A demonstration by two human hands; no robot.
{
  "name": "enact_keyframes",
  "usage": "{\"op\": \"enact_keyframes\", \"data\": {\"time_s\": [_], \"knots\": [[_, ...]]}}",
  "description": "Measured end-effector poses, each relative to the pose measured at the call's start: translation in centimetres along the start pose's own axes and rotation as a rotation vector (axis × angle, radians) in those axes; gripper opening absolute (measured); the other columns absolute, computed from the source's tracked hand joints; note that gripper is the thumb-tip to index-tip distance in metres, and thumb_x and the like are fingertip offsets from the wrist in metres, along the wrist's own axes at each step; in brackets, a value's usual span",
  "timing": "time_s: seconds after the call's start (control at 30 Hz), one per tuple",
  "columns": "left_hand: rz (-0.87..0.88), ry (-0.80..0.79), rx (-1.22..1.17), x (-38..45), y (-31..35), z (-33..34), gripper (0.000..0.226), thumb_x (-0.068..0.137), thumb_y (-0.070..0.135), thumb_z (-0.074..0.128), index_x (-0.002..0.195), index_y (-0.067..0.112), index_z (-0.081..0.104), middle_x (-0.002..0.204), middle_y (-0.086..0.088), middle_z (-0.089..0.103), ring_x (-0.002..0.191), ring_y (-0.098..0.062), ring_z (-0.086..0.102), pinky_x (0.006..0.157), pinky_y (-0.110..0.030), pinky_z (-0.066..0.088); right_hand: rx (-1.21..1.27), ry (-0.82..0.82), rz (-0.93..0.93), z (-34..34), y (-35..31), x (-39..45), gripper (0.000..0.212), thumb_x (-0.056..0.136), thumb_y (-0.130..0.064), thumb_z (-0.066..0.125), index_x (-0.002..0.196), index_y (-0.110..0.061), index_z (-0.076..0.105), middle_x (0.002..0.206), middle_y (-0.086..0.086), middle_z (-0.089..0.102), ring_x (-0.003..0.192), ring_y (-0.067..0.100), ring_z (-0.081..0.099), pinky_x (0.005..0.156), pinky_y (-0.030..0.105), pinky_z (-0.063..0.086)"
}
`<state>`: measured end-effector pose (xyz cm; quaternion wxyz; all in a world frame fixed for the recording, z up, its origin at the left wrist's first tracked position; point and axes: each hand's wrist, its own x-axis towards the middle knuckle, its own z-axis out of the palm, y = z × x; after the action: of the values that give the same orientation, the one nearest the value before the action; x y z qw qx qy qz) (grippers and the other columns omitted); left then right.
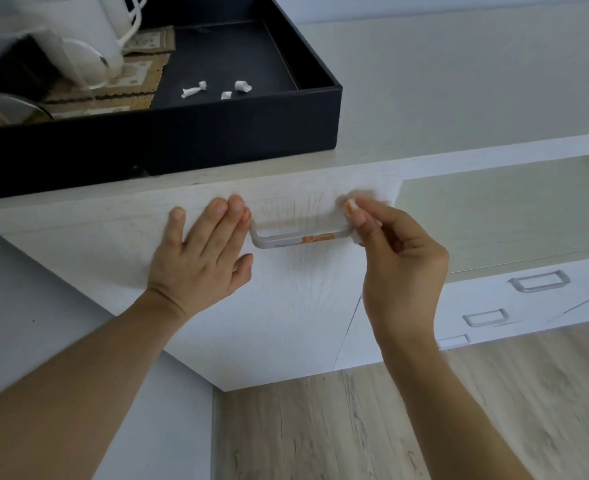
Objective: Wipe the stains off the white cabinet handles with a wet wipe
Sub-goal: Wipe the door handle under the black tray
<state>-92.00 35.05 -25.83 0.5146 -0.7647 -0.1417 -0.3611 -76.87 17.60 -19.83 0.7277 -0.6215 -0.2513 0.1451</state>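
Observation:
A white cabinet handle (286, 240) sticks out from the pale drawer front (286, 306); an orange stain marks its right half and faint orange streaks run down the panel above it. My left hand (203, 258) lies flat on the drawer front, fingers straight, just left of the handle. My right hand (400, 265) pinches a small, orange-tinged wet wipe (350, 205) at the handle's right end. Most of the wipe is hidden behind the fingers.
A black tray (217, 133) stands on the cabinet top, holding white jugs (88, 36), patterned mats and three crumpled white scraps (217, 90). To the right are a lower glass-topped unit and more drawer handles (539, 280). Wood floor lies below.

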Motion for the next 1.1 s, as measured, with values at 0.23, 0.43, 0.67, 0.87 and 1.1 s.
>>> {"op": "enact_keyframes", "data": {"time_s": [0.23, 0.43, 0.67, 0.87, 1.1], "knots": [[-0.009, 0.021, 0.029, 0.0, 0.2, 0.3, 0.075, 0.09, 0.04, 0.035, 0.147, -0.006, 0.017, 0.157, -0.019, 0.001, 0.146, -0.028, 0.002, 0.116, -0.05, 0.005, 0.058, 0.041, -0.001, 0.5, 0.4, -0.2, 0.014, 0.085, -0.017, 0.068, 0.096, -0.027, 0.072, 0.099, -0.005, 0.071, 0.096, 0.002, 0.065, 0.089, 0.023, 0.053], [-0.018, 0.036, 0.043, -0.1, 0.3, 0.4, 0.074, 0.09, 0.039, 0.035, 0.147, -0.005, 0.018, 0.157, -0.018, 0.003, 0.146, -0.028, 0.005, 0.116, -0.05, 0.006, 0.085, 0.109, 0.003, 1.0, 0.6, -0.7, 0.014, 0.085, -0.019, 0.068, 0.093, -0.029, 0.072, 0.097, -0.006, 0.072, 0.094, 0.003, 0.066, 0.088, 0.02, 0.052], [-0.021, 0.034, 0.059, -0.1, 0.3, 0.6, 0.073, 0.09, 0.039, 0.034, 0.147, -0.004, 0.018, 0.158, -0.018, 0.003, 0.146, -0.027, 0.004, 0.118, -0.049, 0.004, 0.166, 0.221, 0.029, 0.1, 0.6, -1.0, 0.009, 0.084, -0.023, 0.069, 0.091, -0.027, 0.074, 0.091, -0.012, 0.073, 0.09, -0.002, 0.066, 0.079, 0.006, 0.049], [-0.019, 0.049, 0.067, -0.1, 0.3, 0.7, 0.07, 0.092, 0.038, 0.032, 0.147, -0.003, 0.02, 0.158, -0.017, 0.005, 0.146, -0.027, 0.006, 0.118, -0.048, 0.005, 0.187, 0.112, 0.086, 1.4, 1.3, -0.7, 0.016, 0.087, -0.024, 0.066, 0.101, -0.024, 0.073, 0.1, -0.009, 0.073, 0.098, 0.006, 0.065, 0.09, 0.027, 0.053], [-0.023, 0.053, 0.06, -0.1, 0.3, 0.6, 0.069, 0.092, 0.038, 0.032, 0.147, -0.003, 0.019, 0.158, -0.017, 0.005, 0.146, -0.027, 0.007, 0.118, -0.048, 0.006, 0.358, 0.186, 0.162, 2.0, 1.6, -0.8, 0.021, 0.087, -0.021, 0.065, 0.104, -0.011, 0.072, 0.095, -0.009, 0.073, 0.097, 0.002, 0.066, 0.092, 0.03, 0.053]]}}
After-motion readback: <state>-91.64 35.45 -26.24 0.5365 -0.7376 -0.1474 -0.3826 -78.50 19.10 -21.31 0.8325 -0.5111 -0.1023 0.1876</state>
